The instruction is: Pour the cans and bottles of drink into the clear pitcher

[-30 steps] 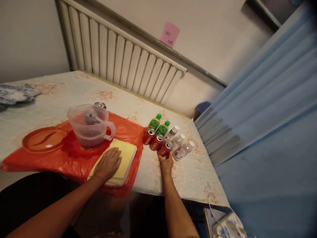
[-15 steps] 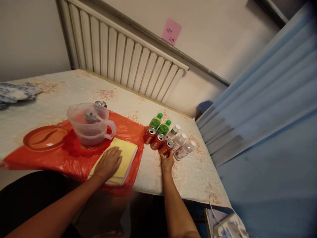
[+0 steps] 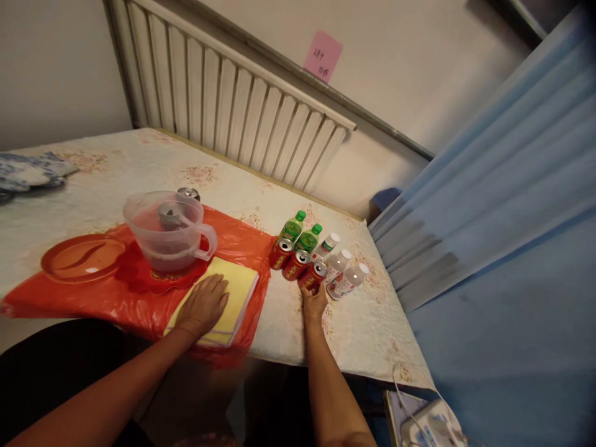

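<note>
My left hand (image 3: 205, 302) lies flat, fingers stretched out, on a folded yellow cloth (image 3: 241, 290). Under the cloth spreads a red plastic bag (image 3: 233, 226). At the front right of a group of drinks, my right hand (image 3: 315, 302) is closed around the lower part of a red drink can (image 3: 311, 279), which stands upright. Two more red cans (image 3: 295, 266) stand beside it in a row. Behind them are two green-capped bottles (image 3: 308, 239) and several white-capped bottles (image 3: 349, 280). A clear plastic measuring jug (image 3: 165, 245) sits on a red scalloped plate (image 3: 135, 273), left of the cloth.
An orange round lid or plate (image 3: 77, 264) lies on the bag's left part. Behind the jug is a dark can (image 3: 189, 194). A patterned cloth (image 3: 32, 174) lies far left. A radiator (image 3: 233, 105) borders the table's back; a blue curtain (image 3: 503, 205) hangs on the right.
Both hands keep their places on the yellow cloth and the red can. Only the camera's view has shifted very slightly.
</note>
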Demonstrator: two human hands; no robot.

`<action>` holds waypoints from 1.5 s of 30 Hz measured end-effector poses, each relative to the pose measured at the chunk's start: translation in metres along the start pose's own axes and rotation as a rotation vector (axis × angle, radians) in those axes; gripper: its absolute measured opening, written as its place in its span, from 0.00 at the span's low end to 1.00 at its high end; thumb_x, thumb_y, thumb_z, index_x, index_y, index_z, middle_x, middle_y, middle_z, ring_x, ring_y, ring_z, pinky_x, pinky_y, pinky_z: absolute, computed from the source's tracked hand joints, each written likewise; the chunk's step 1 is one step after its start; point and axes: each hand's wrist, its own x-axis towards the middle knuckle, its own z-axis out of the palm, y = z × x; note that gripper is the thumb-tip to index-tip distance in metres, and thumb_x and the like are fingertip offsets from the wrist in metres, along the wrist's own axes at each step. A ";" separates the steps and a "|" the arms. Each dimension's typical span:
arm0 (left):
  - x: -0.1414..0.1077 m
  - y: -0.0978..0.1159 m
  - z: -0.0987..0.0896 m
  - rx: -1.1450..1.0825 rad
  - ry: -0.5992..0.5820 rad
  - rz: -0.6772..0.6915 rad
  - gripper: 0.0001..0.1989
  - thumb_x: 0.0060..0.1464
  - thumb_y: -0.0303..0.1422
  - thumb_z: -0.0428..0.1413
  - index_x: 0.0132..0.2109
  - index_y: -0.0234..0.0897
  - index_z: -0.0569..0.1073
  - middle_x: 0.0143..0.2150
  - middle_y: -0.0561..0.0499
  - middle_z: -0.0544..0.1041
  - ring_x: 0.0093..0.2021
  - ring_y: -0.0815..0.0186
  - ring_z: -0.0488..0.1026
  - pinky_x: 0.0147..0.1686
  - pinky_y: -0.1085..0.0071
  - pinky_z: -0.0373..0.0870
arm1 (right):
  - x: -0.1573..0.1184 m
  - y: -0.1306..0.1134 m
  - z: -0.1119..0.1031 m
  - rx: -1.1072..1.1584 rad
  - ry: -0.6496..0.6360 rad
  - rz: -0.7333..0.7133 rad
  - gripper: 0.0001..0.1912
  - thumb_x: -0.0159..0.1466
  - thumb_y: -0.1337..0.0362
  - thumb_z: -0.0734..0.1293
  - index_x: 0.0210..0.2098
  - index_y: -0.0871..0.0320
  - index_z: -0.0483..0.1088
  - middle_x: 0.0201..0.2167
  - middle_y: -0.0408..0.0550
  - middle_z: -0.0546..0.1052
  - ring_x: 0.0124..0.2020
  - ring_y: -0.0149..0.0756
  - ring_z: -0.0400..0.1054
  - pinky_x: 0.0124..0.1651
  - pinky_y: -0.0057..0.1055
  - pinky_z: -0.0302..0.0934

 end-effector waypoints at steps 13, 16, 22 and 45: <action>0.000 0.000 0.002 -0.003 0.016 -0.003 0.19 0.65 0.35 0.47 0.54 0.31 0.75 0.58 0.34 0.75 0.61 0.48 0.69 0.62 0.49 0.65 | 0.001 0.008 0.003 -0.010 0.012 -0.001 0.28 0.50 0.54 0.71 0.48 0.63 0.74 0.36 0.52 0.80 0.33 0.41 0.71 0.38 0.33 0.64; 0.000 -0.001 0.003 0.022 0.018 0.002 0.19 0.65 0.35 0.46 0.54 0.31 0.75 0.59 0.34 0.75 0.61 0.48 0.69 0.62 0.50 0.65 | 0.000 0.007 0.003 -0.004 0.019 -0.002 0.28 0.51 0.54 0.70 0.48 0.63 0.74 0.37 0.53 0.81 0.33 0.42 0.71 0.39 0.33 0.64; 0.000 -0.002 0.002 0.034 0.014 0.014 0.19 0.65 0.34 0.47 0.54 0.30 0.75 0.59 0.34 0.75 0.61 0.48 0.69 0.62 0.50 0.65 | 0.000 0.005 0.002 0.002 0.016 -0.004 0.28 0.52 0.54 0.70 0.49 0.64 0.75 0.36 0.52 0.80 0.32 0.41 0.70 0.38 0.33 0.63; 0.000 0.001 -0.001 -0.017 0.021 -0.020 0.19 0.64 0.36 0.46 0.54 0.33 0.75 0.58 0.34 0.75 0.61 0.48 0.70 0.62 0.48 0.65 | 0.000 0.005 0.001 0.045 -0.005 -0.007 0.30 0.52 0.55 0.70 0.52 0.63 0.74 0.40 0.53 0.81 0.36 0.42 0.72 0.42 0.34 0.65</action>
